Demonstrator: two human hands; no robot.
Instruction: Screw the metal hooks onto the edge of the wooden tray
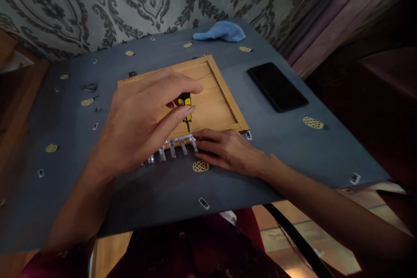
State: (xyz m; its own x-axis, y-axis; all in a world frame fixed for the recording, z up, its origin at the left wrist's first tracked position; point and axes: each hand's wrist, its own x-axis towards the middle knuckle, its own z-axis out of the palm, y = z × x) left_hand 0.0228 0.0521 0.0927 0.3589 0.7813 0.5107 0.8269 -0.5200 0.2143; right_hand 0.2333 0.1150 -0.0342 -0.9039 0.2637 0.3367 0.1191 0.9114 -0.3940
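My left hand (140,113) grips a short screwdriver (188,115) with a yellow and black handle, its fingers curled round the top and the thumb against the side. The tip points down, close to the near edge of a wooden framed panel (215,95). Along that edge lies a silvery metal hook rail (172,147) with several hooks, its left part partly hidden by my left hand. My right hand (231,150) rests at the rail's right end, with its fingertips touching the rail and the panel's edge. What those fingers pinch, if anything, is hidden.
A black phone (276,87) lies right of the panel. Behind it is a crumpled blue cloth (223,31), near the patterned wall (146,0). Several small dark pieces, one a blurred grey item (89,87), lie left on the grey tablecloth (156,204) with pineapple prints.
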